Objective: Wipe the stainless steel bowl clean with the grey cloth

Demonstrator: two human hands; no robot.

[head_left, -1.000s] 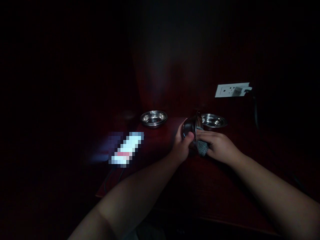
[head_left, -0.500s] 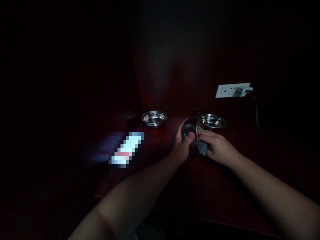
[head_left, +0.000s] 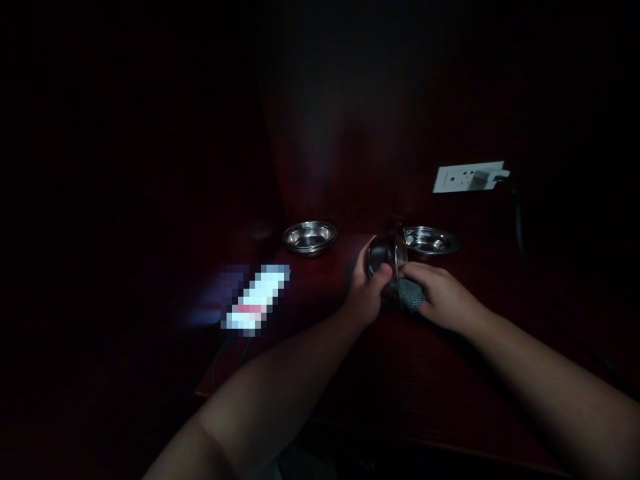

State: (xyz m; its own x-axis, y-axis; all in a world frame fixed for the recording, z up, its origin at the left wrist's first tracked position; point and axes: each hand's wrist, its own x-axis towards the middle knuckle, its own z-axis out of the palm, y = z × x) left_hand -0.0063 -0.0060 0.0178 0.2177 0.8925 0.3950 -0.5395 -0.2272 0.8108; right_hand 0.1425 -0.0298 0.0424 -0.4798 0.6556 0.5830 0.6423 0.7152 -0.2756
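Note:
My left hand (head_left: 369,290) grips a shiny metal bowl (head_left: 383,255) from its outer side, thumb near the rim. The bowl is tipped on its side, its mouth facing right. Inside that mouth, my right hand (head_left: 440,293) presses a grey-green textured cloth (head_left: 412,295) against the bowl; its fingertips are partly hidden by the rim. Just behind the hands lies a second metal bowl (head_left: 433,241), partly covered by the held one. Farther left, one or more nested metal bowls (head_left: 309,238) rest upright on the dark red table (head_left: 430,387).
A glowing phone-like device (head_left: 257,300), blurred out, lies on the left of the table with a thin cable (head_left: 216,363) running from it. On the back wall is a white socket plate (head_left: 463,178) with a plug and a dark cord (head_left: 518,220). The surroundings are very dark.
My right hand and the cloth have shifted slightly within the bowl's mouth, showing more of the cloth. My left hand keeps its hold. The whole view has moved a little.

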